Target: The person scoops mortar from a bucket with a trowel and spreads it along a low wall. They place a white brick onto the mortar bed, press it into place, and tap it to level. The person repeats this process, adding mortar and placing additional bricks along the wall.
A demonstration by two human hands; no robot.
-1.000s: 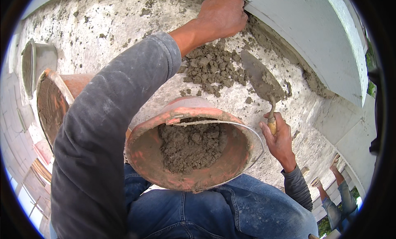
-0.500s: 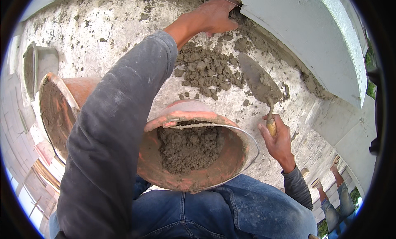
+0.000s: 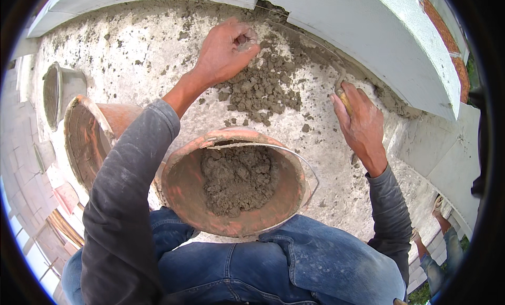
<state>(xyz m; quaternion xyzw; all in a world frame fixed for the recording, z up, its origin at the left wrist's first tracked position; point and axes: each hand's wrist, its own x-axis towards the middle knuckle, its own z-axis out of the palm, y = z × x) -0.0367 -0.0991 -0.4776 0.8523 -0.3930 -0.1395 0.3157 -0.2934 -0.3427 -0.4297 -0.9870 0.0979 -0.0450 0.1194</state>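
My left hand (image 3: 226, 50) is raised above the slab with its fingers curled closed, and nothing shows in them. Just below it lies a heap of crumbly grey mortar (image 3: 263, 92). My right hand (image 3: 360, 118) grips the wooden handle of a trowel (image 3: 343, 101). The trowel reaches toward the mortar strip (image 3: 363, 76) along the foot of the pale panel wall (image 3: 363, 31); its blade is hardly visible. Between my knees, an orange bucket (image 3: 176, 200) with a wire handle tilts toward me, holding wet mortar (image 3: 236, 181).
A second mortar-smeared orange bucket (image 3: 118, 118) lies tipped at the left, with a grey bucket (image 3: 73, 89) beyond it. A notch (image 3: 271, 13) with dark mortar breaks the wall's lower edge. Another person's legs (image 3: 450, 247) show at the far right.
My left hand has drawn back from the notch in the wall toward me, fingers now curled. My right hand has moved forward with the trowel to the foot of the wall.
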